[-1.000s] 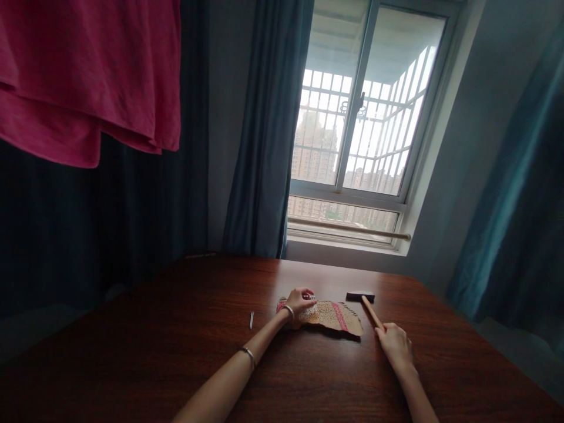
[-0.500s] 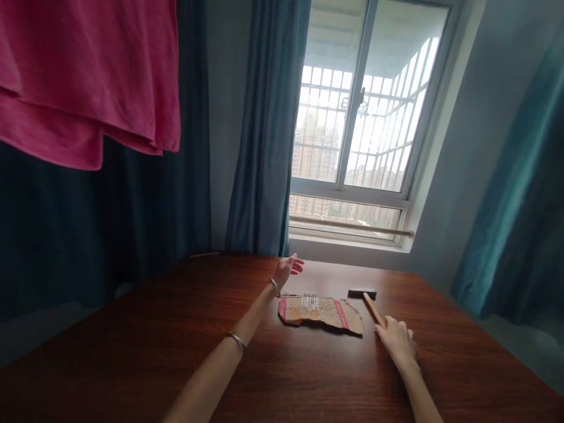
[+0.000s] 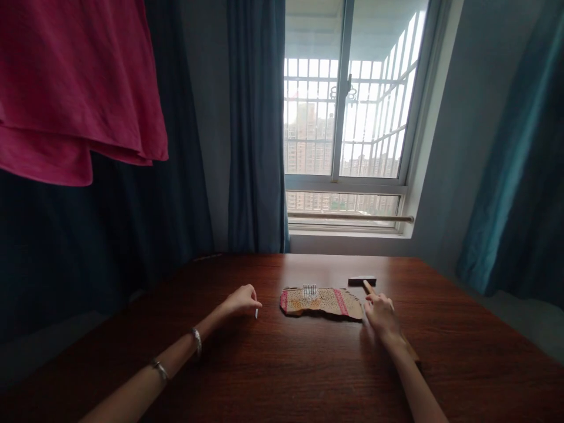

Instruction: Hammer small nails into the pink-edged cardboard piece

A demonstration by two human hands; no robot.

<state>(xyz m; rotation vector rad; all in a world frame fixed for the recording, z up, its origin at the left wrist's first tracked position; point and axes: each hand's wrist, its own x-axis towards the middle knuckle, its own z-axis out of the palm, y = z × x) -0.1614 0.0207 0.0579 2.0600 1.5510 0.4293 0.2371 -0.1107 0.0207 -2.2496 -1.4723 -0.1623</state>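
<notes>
Between finger and thumb, my left hand (image 3: 242,299) pinches a thin metal nail (image 3: 256,314), held point down just above the table to the left of the board. My right hand (image 3: 381,317) is wrapped round the wooden handle of a hammer (image 3: 362,281), whose dark head lies toward the window. Between my hands rests a rough-edged, patterned board (image 3: 326,301) with pink bands near both ends and many dark dots. Several nails (image 3: 309,289) stand upright in a row on it, near its far edge.
All of this lies on a dark red-brown wooden table (image 3: 273,376). Beyond its far edge are a window (image 3: 348,141) and blue curtains (image 3: 255,129). A pink cloth (image 3: 83,88) hangs at the upper left.
My left hand has moved from behind the board to its left and now pinches a nail. My right hand has slid up the hammer's handle, closer to the head. The view has levelled slightly.
</notes>
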